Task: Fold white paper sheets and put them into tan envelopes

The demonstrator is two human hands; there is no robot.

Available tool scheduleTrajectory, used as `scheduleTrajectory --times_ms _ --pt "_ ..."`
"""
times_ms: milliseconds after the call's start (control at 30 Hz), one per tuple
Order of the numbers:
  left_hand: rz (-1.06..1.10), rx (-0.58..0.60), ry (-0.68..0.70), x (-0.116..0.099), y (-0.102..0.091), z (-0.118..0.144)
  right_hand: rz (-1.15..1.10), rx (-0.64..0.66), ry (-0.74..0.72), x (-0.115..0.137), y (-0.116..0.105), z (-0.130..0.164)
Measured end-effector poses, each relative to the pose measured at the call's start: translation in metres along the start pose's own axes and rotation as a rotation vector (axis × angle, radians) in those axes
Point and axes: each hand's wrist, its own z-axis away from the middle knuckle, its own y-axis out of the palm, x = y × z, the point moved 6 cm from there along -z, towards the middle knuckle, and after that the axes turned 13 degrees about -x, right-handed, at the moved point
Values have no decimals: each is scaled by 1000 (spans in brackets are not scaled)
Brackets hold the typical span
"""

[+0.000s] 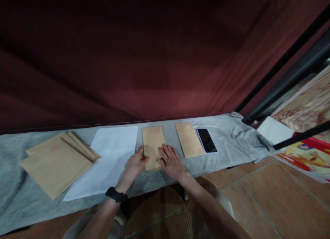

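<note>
The middle brown envelope (153, 139) lies flat on the cloth-covered counter (229, 137), its long sides running from near to far, directly between the two hands, with its far part uncovered. The left hand (134, 167) is at its left edge: the thumb reaches over onto the paper and the index finger lies along that edge, the other fingers curled and partly hidden. Whether this grip closes on the edge or only steadies it, I cannot tell. The right hand (173, 163) is open, palm down, its fingers extended close together and the tips resting on the right side of the envelope, toward its near end; this grip presses from above without closing on anything. To the right, just beyond the right hand, lies another brown envelope (188, 139), with a phone (207, 141) close beside it, dark screen up. To the left, a large white sheet (116, 143) reaches beneath the left hand and forearm, and farther left a pile of larger brown envelopes (55, 163) overlaps the sheet's left side.
</note>
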Motion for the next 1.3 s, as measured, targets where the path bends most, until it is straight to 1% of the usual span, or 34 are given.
scheduleTrajectory --times_ms 67,100,133,200,267,300,367,400,467,533,600,767,900,967,1067,1200,1267,1300 --pt "-155 -99 187 -14 -1 0 35 -2 -16 0 7 4" --pt "-196 -110 277 -22 4 0 43 -7 -21 0 9 6" --pt "-191 -96 359 -30 13 0 48 -10 -23 0 9 6" --pt "-163 15 492 -44 41 -5 50 -8 -20 -1 9 5" --pt "-268 142 647 -53 73 -14 45 3 -18 -2 8 3" --pt "-337 180 707 -55 86 -22 39 8 -20 -3 7 2" --pt "-457 208 755 -52 105 -41 25 10 -32 -5 6 1" --pt "-507 207 761 -48 110 -50 21 8 -40 -6 6 1" --pt "-577 205 768 -39 114 -63 22 4 -54 -7 6 0" --pt "-611 224 781 -29 114 -66 27 12 -61 -8 6 0" --pt "-614 248 793 -22 110 -62 20 36 -58 -9 5 -2" --pt "-625 287 806 -16 101 -41 -79 108 -60 -13 -4 -12" --pt "-645 311 796 -11 91 -18 -274 108 -71 -20 -12 -23" --pt "-607 316 779 -8 82 -3 -345 96 -52 -25 -13 -25" --pt "-538 358 721 -2 62 23 -378 97 -29 -33 -12 -23" --pt "-430 407 573 4 33 50 -396 151 -15 -39 -14 -16" --pt "-355 400 501 5 22 57 -401 193 -5 -42 -18 -11" --pt "-314 378 471 4 18 60 -405 221 -11 -42 -19 -9"
